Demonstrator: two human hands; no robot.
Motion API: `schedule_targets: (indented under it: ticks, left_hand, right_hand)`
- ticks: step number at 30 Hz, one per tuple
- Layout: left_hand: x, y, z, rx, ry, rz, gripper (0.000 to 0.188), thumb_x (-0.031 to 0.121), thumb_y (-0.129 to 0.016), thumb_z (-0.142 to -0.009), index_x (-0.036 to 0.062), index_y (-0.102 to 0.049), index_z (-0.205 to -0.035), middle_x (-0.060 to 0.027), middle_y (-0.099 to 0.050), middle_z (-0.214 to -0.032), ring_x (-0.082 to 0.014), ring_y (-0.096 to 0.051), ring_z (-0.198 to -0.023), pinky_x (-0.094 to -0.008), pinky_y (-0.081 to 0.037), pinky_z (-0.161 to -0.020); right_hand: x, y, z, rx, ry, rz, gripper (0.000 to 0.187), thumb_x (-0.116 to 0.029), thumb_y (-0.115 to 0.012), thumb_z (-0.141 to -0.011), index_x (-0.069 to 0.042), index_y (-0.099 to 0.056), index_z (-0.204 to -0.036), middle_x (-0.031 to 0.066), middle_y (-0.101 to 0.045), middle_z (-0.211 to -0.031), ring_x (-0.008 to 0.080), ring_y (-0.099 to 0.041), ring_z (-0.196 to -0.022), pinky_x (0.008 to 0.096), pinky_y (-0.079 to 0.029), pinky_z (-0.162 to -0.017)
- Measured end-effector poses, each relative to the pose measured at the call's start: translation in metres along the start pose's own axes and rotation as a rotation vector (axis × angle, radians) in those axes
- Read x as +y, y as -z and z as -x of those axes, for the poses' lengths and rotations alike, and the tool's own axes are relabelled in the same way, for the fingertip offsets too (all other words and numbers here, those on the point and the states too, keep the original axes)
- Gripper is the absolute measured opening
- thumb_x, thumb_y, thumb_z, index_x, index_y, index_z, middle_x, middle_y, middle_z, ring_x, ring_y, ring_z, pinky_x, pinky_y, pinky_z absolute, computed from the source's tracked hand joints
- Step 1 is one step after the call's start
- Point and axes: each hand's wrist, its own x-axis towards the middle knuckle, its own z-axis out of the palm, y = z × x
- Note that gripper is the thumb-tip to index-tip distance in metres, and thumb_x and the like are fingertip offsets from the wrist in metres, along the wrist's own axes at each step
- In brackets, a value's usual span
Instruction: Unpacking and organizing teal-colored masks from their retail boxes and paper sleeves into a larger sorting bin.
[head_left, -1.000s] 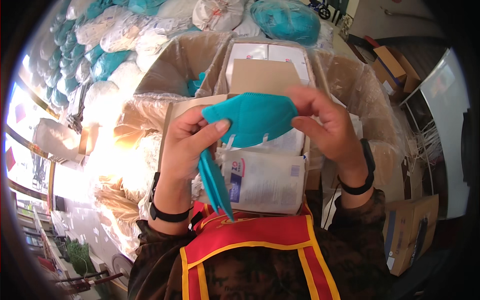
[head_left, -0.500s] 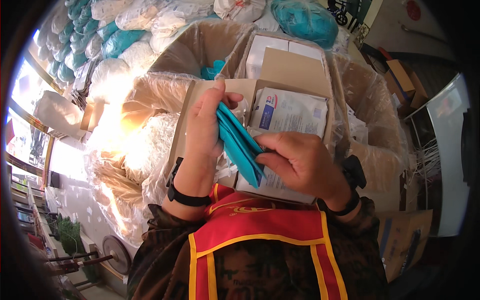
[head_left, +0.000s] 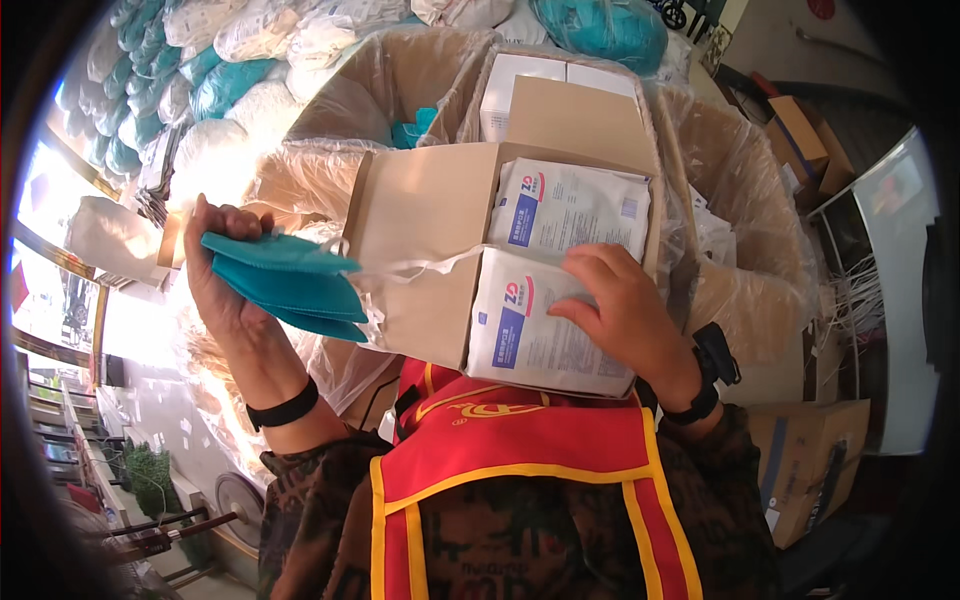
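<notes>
My left hand (head_left: 226, 268) is closed on a small stack of folded teal face masks (head_left: 290, 285), held out to the left above the lined cartons. A white ear loop (head_left: 425, 265) trails from the masks toward the open carton. My right hand (head_left: 628, 318) has its thumb and fingers apart, holding nothing, over the nearer white packet (head_left: 535, 325). Whether its fingertips touch that packet I cannot tell. A second white packet (head_left: 580, 200) lies just beyond, in the same open carton (head_left: 420, 235), whose flap is folded out to the left.
A plastic-lined box (head_left: 400, 85) with teal pieces stands at the back, beside white boxes (head_left: 525, 95). Another lined carton (head_left: 740, 210) is on the right. Bagged teal and white bundles (head_left: 235, 85) are piled at the far left. A cardboard box (head_left: 815, 465) stands at lower right.
My left hand has carried the teal masks to the left, away from the packets. My right hand has let go of them and moved slightly right, its fingers parting over the nearer packet.
</notes>
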Motion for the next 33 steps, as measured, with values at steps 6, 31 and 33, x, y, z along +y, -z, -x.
schedule_targets:
  ticks: [6, 31, 33]
  left_hand:
    - [0.025, 0.008, -0.003, -0.179, -0.140, -0.042, 0.033, 0.026, -0.059, -0.093, 0.0136, -0.042, -0.069, 0.0019, -0.035, -0.059, -0.0094, -0.033, -0.056, -0.0253, -0.030, -0.054]
    - [-0.094, -0.081, 0.092, -0.679, 0.394, -0.498, 0.016, 0.013, -0.067, -0.091, 0.0020, -0.065, -0.080, 0.0055, -0.057, -0.068, -0.0018, -0.048, -0.064, -0.0195, -0.038, -0.056]
    - [-0.096, -0.079, 0.096, -0.629, 0.441, -0.456, 0.017, 0.013, -0.066, -0.091, 0.0027, -0.065, -0.078, 0.0055, -0.056, -0.066, -0.0016, -0.048, -0.064, -0.0195, -0.038, -0.056]
  right_hand:
    - [-0.015, 0.026, 0.008, 0.074, -0.107, -0.172, 0.032, -0.010, -0.076, -0.074, -0.002, -0.061, -0.101, 0.0137, -0.062, -0.088, 0.0336, -0.062, -0.080, 0.0380, -0.050, -0.068]
    - [-0.025, 0.013, -0.031, 0.182, 0.245, -0.136, 0.012, -0.007, -0.063, -0.072, -0.008, -0.052, -0.076, 0.0082, -0.050, -0.072, 0.0277, -0.055, -0.070, 0.0382, -0.045, -0.060]
    - [-0.029, 0.012, -0.027, 0.223, 0.299, -0.059, 0.011, -0.009, -0.062, -0.071, -0.010, -0.051, -0.073, 0.0061, -0.049, -0.071, 0.0250, -0.055, -0.069, 0.0366, -0.044, -0.059]
